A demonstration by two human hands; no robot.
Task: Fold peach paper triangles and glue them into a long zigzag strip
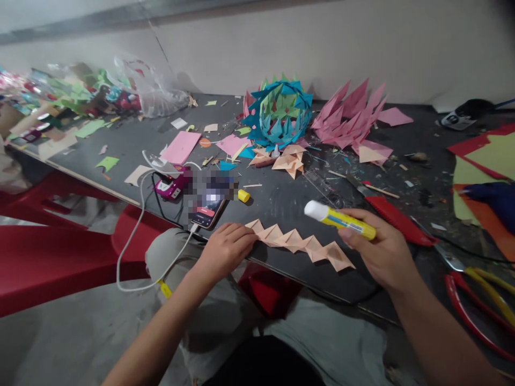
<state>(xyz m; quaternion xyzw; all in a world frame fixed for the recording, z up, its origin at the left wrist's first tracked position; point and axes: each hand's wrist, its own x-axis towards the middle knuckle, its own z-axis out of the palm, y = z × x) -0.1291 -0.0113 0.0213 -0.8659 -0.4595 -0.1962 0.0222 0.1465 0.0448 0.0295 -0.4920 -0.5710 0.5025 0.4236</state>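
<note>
In my right hand (380, 246) is a yellow glue stick (349, 222), uncapped, its white end pointing left above the table. The fingers of my left hand (229, 246) are closed over the left end of a peach folded paper strip (292, 239), a zigzag row of pointed folds lying along the table's front edge. My left fingertips are partly hidden from view. A yellow cap (243, 195) lies behind the strip, beside a phone (209, 206) with a white cable plugged in.
Blue and green paper rings (277, 115) and a pink pointed paper piece (350, 118) stand at the back. A red-handled cutter (396, 217) and scissors (478, 300) lie right. A purple device (173, 182), paper scraps and a plastic bag (155, 91) are left. Red chairs (72, 257) stand in front.
</note>
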